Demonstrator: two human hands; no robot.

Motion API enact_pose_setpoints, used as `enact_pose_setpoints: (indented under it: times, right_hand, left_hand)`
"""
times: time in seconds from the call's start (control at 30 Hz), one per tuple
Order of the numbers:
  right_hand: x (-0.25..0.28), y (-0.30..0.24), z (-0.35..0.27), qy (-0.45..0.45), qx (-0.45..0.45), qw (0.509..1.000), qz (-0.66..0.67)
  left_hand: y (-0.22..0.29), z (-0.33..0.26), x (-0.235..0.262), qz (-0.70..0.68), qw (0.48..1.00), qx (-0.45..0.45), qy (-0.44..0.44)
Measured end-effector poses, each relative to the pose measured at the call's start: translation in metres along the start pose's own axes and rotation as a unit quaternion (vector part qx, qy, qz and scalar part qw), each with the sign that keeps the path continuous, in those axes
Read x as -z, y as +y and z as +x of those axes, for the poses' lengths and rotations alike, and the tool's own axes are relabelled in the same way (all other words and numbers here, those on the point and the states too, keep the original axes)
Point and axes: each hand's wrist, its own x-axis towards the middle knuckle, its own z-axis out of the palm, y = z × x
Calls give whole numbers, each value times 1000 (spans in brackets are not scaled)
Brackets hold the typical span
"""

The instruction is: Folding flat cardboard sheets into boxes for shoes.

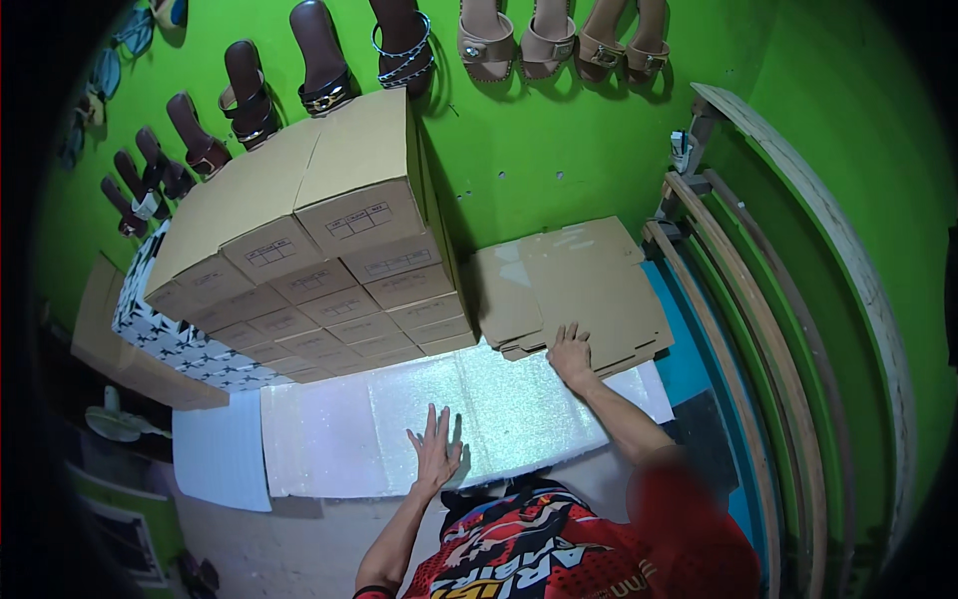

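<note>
Fingers spread wide on the left hand point(436, 451), palm pressed flat on the shimmering white foam sheet point(339, 429) covering the bench, gripping nothing. Further out, the right hand point(571, 355) has its fingers splayed open too, resting on the near edge of the flattened cardboard stack point(579, 285), holding nothing yet. That stack lies ahead and to the right, its long axis running left to right, so the right hand is nearer. Beyond on the left, stacked cardboard boxes point(339, 250); sandals point(544, 40) hang on the green wall.

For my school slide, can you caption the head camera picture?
Right hand on flat cardboard sheets, left hand on white foam.
</note>
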Motion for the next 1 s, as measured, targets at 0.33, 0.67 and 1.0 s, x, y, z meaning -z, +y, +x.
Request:
enact_pose_setpoints:
  times: [0.33,0.67,1.0]
  right_hand:
    - [-1,-36,-162,-3,149,989,-23]
    - [-8,-130,-259,-196,156,954,166]
    - [41,-66,-146,48,96,988,111]
  left_hand:
    - [-13,-2,-12,4,999,-34,-19]
    - [-63,-34,-6,16,994,-61,-88]
    - [-80,-48,3,49,989,-94,-105]
